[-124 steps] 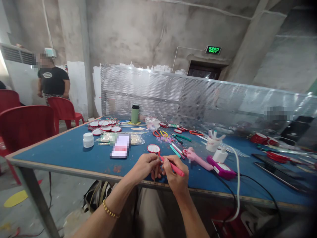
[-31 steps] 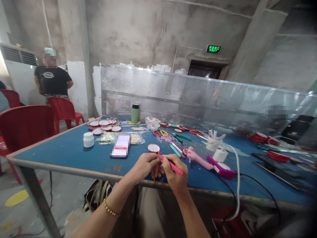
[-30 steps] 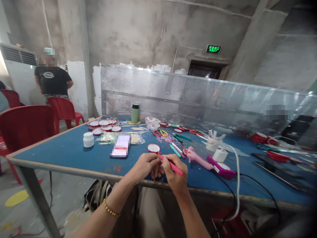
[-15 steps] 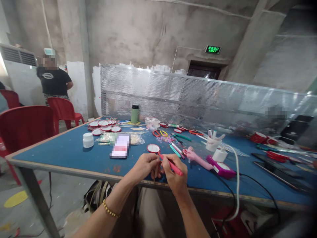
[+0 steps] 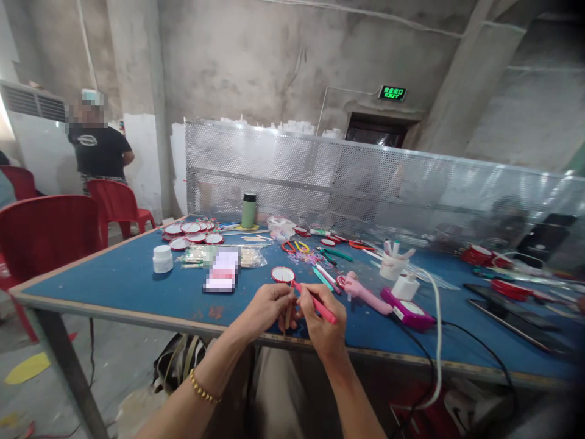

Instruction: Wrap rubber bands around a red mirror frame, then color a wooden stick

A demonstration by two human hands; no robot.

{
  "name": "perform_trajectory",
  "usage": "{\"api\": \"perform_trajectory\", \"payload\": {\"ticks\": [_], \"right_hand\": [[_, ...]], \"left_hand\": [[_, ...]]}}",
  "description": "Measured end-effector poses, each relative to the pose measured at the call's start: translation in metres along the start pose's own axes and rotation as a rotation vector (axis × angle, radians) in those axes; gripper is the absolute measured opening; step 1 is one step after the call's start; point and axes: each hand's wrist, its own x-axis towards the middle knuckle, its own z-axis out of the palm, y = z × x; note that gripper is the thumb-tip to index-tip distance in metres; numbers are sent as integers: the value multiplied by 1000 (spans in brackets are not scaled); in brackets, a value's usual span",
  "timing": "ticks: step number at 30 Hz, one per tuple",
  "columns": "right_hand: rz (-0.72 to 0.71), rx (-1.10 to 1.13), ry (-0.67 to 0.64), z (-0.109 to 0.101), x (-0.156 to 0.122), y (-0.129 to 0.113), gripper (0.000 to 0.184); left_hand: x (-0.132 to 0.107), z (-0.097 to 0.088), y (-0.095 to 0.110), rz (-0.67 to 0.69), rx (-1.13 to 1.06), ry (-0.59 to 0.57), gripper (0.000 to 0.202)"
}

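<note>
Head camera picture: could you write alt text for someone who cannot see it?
A person's left hand pinches a thin wooden stick while the right hand holds a red pen against it, at the near edge of a blue-topped work table. Behind them lie a round red-rimmed disc, a pink glue gun and a white jar.

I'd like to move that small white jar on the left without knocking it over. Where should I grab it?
Grip the small white jar around its round sides, coming straight down from above. It stands upright and alone on the blue table, with open space all round and the packets lying clear to its right.
</note>
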Motion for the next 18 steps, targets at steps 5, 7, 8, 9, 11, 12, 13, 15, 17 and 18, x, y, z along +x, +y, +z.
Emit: {"api": "perform_trajectory", "payload": {"ticks": [5, 7, 8, 9, 11, 12, 13, 15, 17, 18], "right_hand": [[33, 7, 34, 1, -4, 6, 13], [43, 24, 18, 1, -5, 7, 13], [44, 28, 5, 1, -6, 7, 13], [43, 30, -5, 1, -6, 7, 13], [41, 29, -18, 0, -6, 6, 13], [41, 27, -23, 0, -5, 5, 13], [41, 25, -24, 0, -5, 5, 13], [45, 22, -18, 0, -5, 4, 14], [50, 19, -2, 0, -5, 4, 15], [49, 17, 5, 0, -5, 4, 15]], "left_hand": [[0, 0, -3, -20, -27, 10, 33], [-1, 0, -1, -19, -26, 12, 33], [-1, 0, 0, -16, -23, 11, 34], [-1, 0, 1, -12, -20, 9, 35], [-1, 0, 2, -6, -17, 5, 36], [-1, 0, 3, -4, -17, 3, 37], [-1, 0, 3, -1, -17, 3, 37], [-1, 0, 2, -3, -20, 4, 37], [0, 0, 1, -10, -23, 5, 37], [0, 0, 1, -14, -24, 6, 37]]}}
